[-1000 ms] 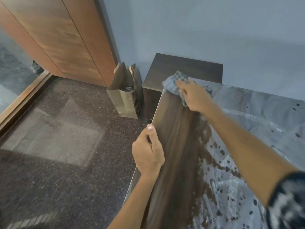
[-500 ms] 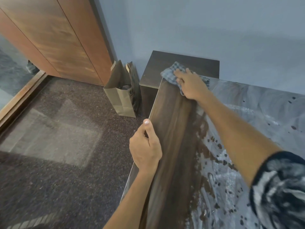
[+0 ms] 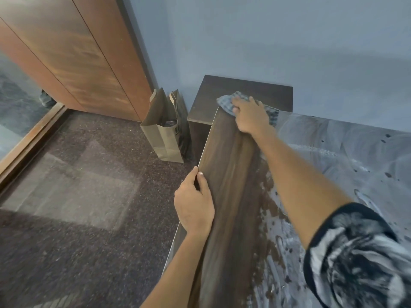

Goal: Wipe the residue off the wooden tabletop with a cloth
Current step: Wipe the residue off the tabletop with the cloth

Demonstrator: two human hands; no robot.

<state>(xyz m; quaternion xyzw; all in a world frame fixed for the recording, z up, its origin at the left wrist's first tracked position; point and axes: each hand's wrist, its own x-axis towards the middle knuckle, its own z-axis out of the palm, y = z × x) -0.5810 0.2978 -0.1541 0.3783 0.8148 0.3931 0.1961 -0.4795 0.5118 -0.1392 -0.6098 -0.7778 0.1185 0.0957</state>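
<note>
Blue wall (image 3: pixel 266 36) fills the upper right of the frame, with wooden panels (image 3: pixel 73 54) at upper left and dark speckled carpet (image 3: pixel 77 196) across the lower left; the wooden counter (image 3: pixel 226 185) runs from the bottom centre up toward the middle, its left strip bare and dark, its right side coated in pale grey residue (image 3: pixel 347 156) with brown splatters along the boundary; a low dark cabinet (image 3: pixel 244 90) stands just beyond the counter's far end, and a brown paper bag (image 3: pixel 162 134) sits on the carpet beside it; the right hand (image 3: pixel 251 116) presses the checked cloth (image 3: pixel 226 101) onto the counter's far corner, fingers curled over it; the left hand (image 3: pixel 193 205) grips the counter's left edge, thumb on top and fingers wrapped below.
</note>
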